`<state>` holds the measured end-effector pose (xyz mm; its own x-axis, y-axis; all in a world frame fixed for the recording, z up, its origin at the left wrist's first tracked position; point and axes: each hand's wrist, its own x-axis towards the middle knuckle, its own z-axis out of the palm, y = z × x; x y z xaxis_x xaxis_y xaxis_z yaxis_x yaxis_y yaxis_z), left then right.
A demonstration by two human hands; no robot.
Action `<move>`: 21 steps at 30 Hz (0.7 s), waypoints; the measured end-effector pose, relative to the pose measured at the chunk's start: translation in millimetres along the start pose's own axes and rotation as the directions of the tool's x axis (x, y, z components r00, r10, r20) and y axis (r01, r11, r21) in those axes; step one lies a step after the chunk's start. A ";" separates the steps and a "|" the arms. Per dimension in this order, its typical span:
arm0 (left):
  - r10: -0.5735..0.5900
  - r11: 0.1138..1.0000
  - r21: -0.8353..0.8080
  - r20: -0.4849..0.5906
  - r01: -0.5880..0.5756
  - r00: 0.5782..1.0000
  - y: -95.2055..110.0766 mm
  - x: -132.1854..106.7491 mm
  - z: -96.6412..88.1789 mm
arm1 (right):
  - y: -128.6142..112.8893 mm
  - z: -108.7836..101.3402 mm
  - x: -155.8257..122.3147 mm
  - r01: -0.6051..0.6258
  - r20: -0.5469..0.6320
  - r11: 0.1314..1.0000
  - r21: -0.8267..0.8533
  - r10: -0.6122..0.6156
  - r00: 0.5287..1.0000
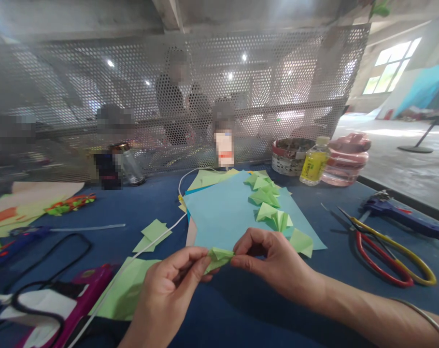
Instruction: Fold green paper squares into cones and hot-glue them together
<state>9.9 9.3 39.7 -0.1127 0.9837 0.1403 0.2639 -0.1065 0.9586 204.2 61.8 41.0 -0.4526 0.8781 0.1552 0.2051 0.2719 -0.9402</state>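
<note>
- The small folded green paper is between the two hands, above the near edge of the blue sheet, in the middle of the scene.
- The left hand has its thumb and fingers closed on the left end of this paper; the pinch is narrow.
- The right hand pinches the right end between thumb and finger, with the other fingers curled inward.
- I judge that the paper is very light and thin, rather stiff along its creases but easy to crush. It is probably not slippery. The best hold would be at the folded ends, with soft fingertips, leaving the middle ridge free.
- Similar folded green pieces lie in a row on the right part of the blue sheet.
- At the far right of the bench stands a round basket; something dark is in it, but I cannot tell what.
- Just beside it are a bottle with yellow label and a pink bottle; both are see-through, and their fill level is not clear to me.
</note>
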 end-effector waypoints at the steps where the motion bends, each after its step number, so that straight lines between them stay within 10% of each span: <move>1: 0.004 1.000 -0.005 0.003 -0.004 1.000 0.8 -0.5 0.2 | -1.1 0.2 -0.5 0.007 -0.004 1.000 0.000 -0.007 1.000; 21: -0.156 0.983 -0.072 0.164 0.170 0.974 2.3 6.6 -2.1 | 8.3 -2.4 4.5 -0.012 0.144 0.990 0.137 -0.008 0.990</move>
<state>7.8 15.2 43.4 0.0065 0.9985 -0.0536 0.1709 0.0517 0.9839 206.0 69.0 34.7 -0.5741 0.8103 0.1175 0.0896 0.2048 -0.9747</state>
